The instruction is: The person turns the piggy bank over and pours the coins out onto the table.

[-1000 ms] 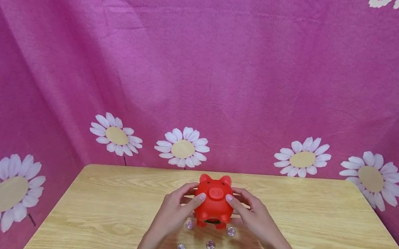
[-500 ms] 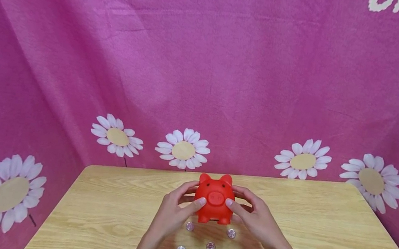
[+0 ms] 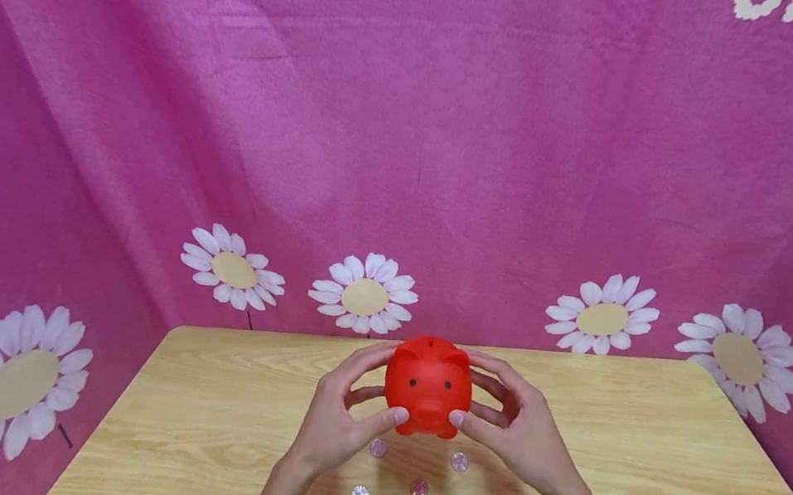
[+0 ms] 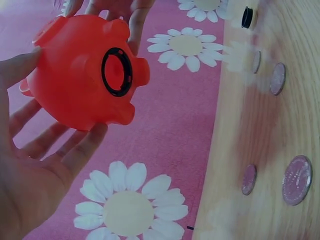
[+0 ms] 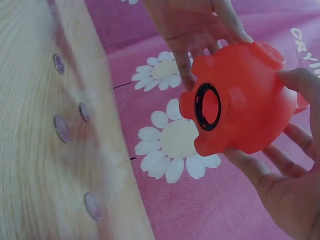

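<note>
Head view: red piggy bank (image 3: 428, 385) held above wooden table (image 3: 639, 463), gripped between left hand (image 3: 336, 423) and right hand (image 3: 518, 435); four coins (image 3: 419, 489) below.

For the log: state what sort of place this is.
Probably a staged recording corner, not a lived-in room. A pink daisy-print cloth with white lettering hangs as the backdrop behind a small wooden table, and both hands hold a red piggy bank above four coins.

I see a red piggy bank (image 3: 428, 385), silvery coins (image 3: 419, 489), a pale wood-grain table (image 3: 674, 485), and a magenta daisy-print backdrop (image 3: 453, 163).
</note>
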Available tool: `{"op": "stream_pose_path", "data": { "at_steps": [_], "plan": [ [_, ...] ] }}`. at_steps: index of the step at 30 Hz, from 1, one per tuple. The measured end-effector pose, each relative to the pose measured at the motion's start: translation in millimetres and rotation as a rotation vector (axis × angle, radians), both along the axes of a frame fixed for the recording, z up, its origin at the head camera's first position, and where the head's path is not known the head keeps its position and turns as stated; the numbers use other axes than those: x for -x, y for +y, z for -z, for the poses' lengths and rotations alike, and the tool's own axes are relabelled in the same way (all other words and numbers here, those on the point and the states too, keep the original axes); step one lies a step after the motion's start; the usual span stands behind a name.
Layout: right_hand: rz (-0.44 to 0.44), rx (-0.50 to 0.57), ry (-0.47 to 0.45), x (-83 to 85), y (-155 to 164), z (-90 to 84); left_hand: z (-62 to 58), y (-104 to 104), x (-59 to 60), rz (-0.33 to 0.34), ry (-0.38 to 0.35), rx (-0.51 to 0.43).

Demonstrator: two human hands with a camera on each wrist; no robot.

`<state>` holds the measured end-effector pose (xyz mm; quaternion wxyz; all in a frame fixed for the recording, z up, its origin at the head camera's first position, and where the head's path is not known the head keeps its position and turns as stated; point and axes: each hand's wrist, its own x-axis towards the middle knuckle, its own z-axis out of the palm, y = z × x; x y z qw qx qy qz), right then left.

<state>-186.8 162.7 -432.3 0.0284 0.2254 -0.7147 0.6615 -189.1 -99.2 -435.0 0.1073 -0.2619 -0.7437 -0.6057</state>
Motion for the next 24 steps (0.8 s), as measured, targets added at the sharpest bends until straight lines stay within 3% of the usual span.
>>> {"op": "stream_pose_path", "data": {
  "at_steps": [5,10,15,24],
  "plan": [
    [0.004,-0.013,-0.129,-3.7,-3.3,4.9,5.3,0.0,-3.9,-0.022,-0.106,0.024],
    [0.028,-0.053,-0.180,-6.8,-4.9,7.9,8.8,-0.1,-6.3,-0.034,-0.176,0.032],
    [0.045,-0.119,-0.174,-6.5,-2.9,8.1,8.5,0.4,-5.3,-0.043,-0.209,0.044],
    [0.036,-0.151,-0.108,2.2,-0.3,5.4,2.6,0.1,1.1,-0.045,-0.188,0.076]
  ]
}}
